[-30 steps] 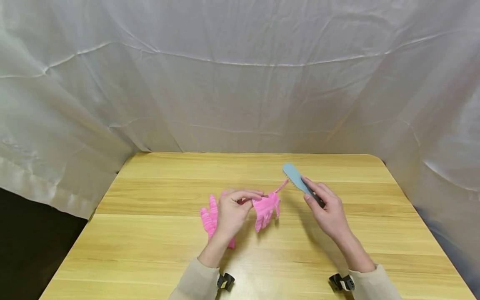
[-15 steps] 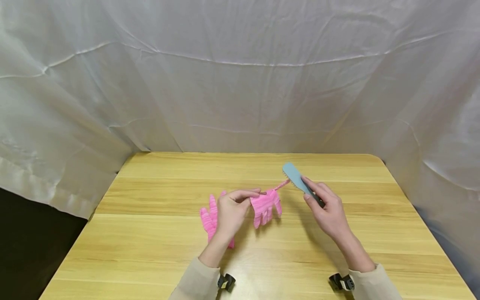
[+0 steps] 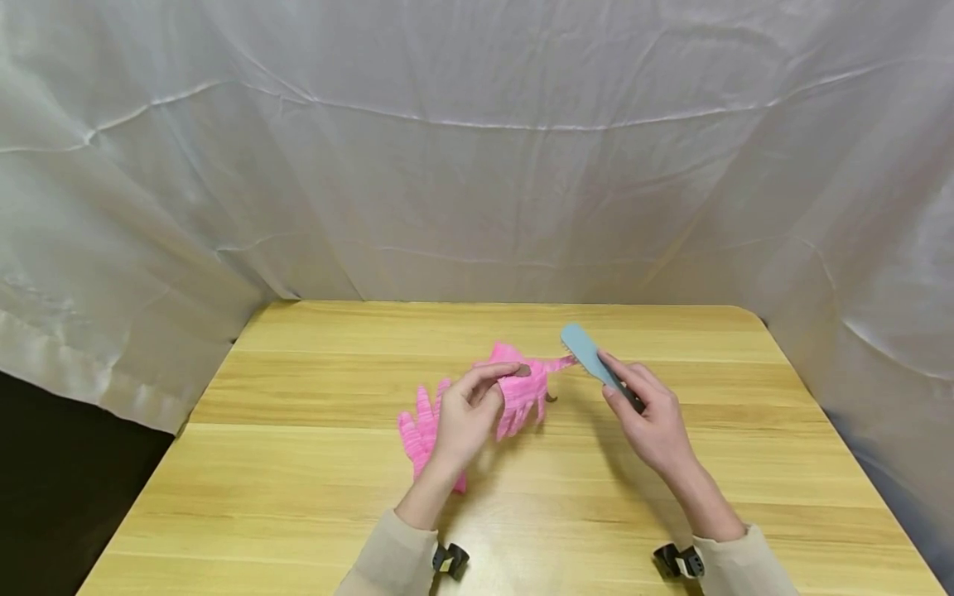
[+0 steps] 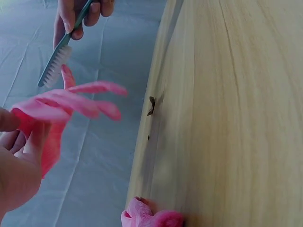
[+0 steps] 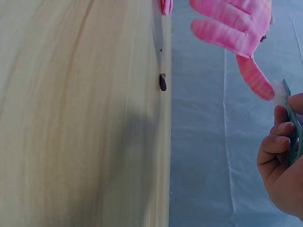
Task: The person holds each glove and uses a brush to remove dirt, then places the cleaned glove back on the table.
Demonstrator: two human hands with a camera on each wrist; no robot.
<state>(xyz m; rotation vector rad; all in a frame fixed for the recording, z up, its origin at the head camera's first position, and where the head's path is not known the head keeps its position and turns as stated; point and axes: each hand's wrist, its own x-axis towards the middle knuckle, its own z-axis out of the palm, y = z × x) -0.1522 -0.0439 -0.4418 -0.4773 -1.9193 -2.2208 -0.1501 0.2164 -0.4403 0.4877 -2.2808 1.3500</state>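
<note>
My left hand (image 3: 465, 406) pinches a pink knit glove (image 4: 61, 106) by its cuff end, holding it up over the table with several fingers dangling. A flat dark brown bit (image 3: 523, 370) sits on the glove beside my fingertips. Gripped by its handle in my right hand (image 3: 656, 418) is a blue-grey brush (image 3: 585, 348) with pale bristles (image 4: 57, 66). One glove finger (image 5: 255, 78) stretches toward the brush, its tip right at the bristles. A second pink glove (image 3: 421, 430) lies on the table, partly hidden behind my left hand and forearm.
A small curled dark brown piece (image 5: 163, 82) lies on the wooden table (image 3: 298, 488), with a tiny speck near it in the wrist views. Pale grey curtains (image 3: 477, 190) hang behind the table and at its sides.
The held glove has turned and lifted, showing more of its cuff and the flat brown bit. A curled brown piece now shows beside its fingers. My right hand and the brush stay put.
</note>
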